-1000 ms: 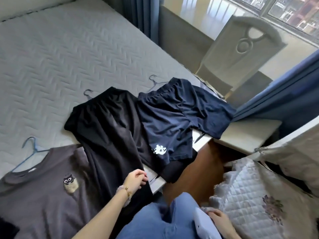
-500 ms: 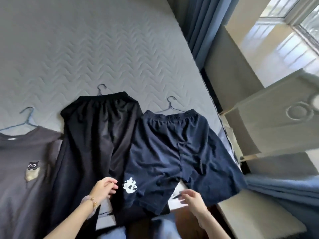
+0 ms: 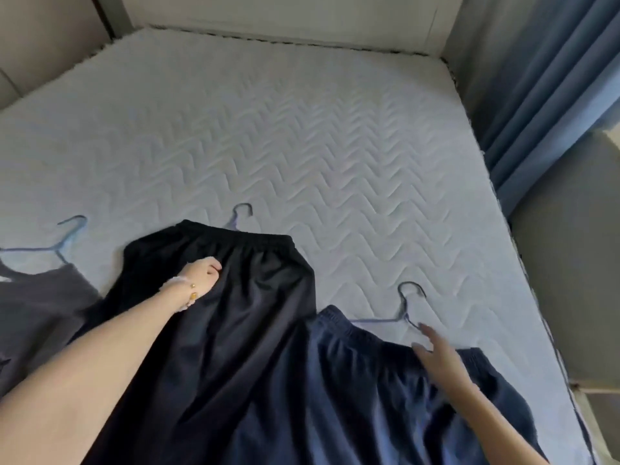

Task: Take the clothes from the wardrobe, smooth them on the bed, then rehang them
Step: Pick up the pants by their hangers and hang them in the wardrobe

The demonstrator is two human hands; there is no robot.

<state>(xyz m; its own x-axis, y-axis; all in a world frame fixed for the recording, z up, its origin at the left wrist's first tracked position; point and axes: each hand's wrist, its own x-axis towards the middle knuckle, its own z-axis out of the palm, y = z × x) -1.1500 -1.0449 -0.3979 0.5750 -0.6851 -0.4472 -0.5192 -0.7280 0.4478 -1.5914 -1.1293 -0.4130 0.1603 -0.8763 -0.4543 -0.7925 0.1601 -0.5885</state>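
Observation:
Black trousers [image 3: 241,313] lie flat on the bed [image 3: 302,135], waistband away from me, a hanger hook [image 3: 242,209] poking out above it. My left hand [image 3: 201,275] rests near their waistband with fingers curled into the cloth. To the right lie navy shorts [image 3: 369,391] on a hanger [image 3: 407,297]. My right hand [image 3: 439,357] lies open on the shorts' waistband, fingers stretched toward that hanger. A grey T-shirt [image 3: 37,313] on a blue hanger [image 3: 70,229] lies at the left edge.
The quilted mattress stretches far beyond the clothes. A blue curtain [image 3: 543,82] hangs at the right, with a grey wall panel [image 3: 570,263] beside the bed's right edge. A headboard or wall [image 3: 268,11] runs along the far side.
Both hands moved up from the garments' hems to their waistbands. My view tilted toward the head of the bed, and the chair and window dropped out of sight.

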